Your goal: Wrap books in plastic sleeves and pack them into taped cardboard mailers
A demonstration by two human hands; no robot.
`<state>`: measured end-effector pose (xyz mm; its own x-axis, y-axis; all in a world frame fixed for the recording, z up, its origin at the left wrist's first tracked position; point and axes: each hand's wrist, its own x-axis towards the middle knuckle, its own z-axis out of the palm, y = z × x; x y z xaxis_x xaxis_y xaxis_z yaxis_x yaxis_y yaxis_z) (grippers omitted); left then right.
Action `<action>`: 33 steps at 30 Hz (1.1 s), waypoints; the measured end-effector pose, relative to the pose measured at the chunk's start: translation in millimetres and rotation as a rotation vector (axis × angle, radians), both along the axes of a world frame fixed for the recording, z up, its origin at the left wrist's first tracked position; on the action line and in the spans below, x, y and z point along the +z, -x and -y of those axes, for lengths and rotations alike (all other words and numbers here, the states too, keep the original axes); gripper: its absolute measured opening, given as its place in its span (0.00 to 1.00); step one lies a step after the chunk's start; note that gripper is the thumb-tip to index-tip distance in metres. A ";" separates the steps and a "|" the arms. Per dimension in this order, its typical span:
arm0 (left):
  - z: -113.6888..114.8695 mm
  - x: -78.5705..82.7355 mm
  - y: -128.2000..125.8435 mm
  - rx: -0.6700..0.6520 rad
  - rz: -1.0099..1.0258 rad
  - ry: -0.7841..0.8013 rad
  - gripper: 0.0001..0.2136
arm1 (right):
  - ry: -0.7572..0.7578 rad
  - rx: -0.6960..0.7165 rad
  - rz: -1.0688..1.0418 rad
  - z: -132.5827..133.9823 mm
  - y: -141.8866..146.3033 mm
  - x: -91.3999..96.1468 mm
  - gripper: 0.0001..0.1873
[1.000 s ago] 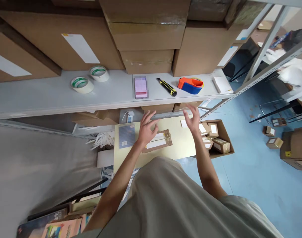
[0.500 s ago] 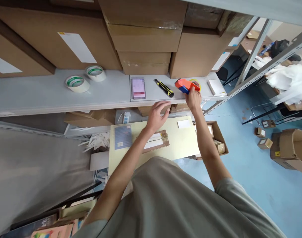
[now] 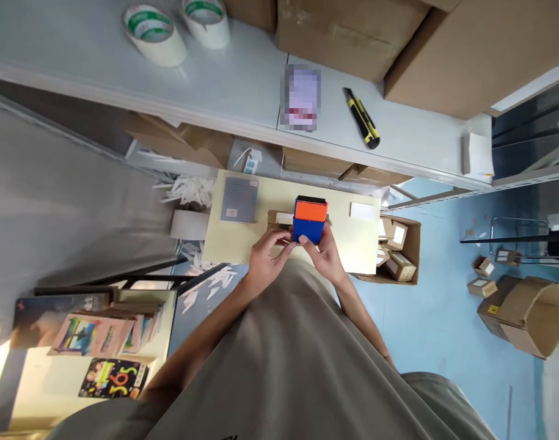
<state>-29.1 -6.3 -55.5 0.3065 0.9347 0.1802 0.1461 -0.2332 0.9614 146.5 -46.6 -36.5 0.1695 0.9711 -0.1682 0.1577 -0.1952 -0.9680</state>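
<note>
An orange and blue tape dispenser [image 3: 310, 225] is held up over the pale yellow table [image 3: 352, 244], its black toothed edge facing away from me. My right hand [image 3: 327, 256] grips its right side and near edge. My left hand [image 3: 269, 253] pinches at its lower left corner, fingers closed. Behind the dispenser lies a small cardboard parcel [image 3: 279, 217], mostly hidden by it and my hands. On the table's left is a grey-blue printed booklet [image 3: 239, 198]; a white card [image 3: 362, 211] lies on the right.
A grey shelf [image 3: 242, 91] beyond the table carries two tape rolls [image 3: 167, 46], a yellow-black box cutter [image 3: 362, 119], a blurred packet [image 3: 302, 98] and large cartons [image 3: 347, 40]. An open carton of small boxes [image 3: 414, 244] stands right of the table. Books [image 3: 96, 333] lie at lower left.
My right hand has brought the tape dispenser from the shelf down over the table. My left hand has come to it. The view has tipped downward and shifted.
</note>
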 end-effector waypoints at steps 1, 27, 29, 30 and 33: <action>2.1 -0.1 4.5 0.006 -0.009 0.013 0.12 | 0.019 0.014 -0.017 -0.9 1.9 -0.5 0.34; -57.5 8.2 33.7 -0.076 0.130 0.539 0.26 | 0.338 0.634 0.498 -30.7 -51.3 62.6 0.29; -48.2 -2.0 27.3 -0.013 0.159 0.580 0.25 | 0.366 0.649 0.511 -35.4 -51.2 63.3 0.31; -42.7 -6.2 23.6 0.023 0.173 0.602 0.25 | 0.382 0.662 0.518 -38.2 -51.6 64.7 0.32; -26.6 -13.9 16.1 0.109 0.189 0.638 0.24 | 0.445 0.737 0.514 -48.1 -57.3 76.8 0.32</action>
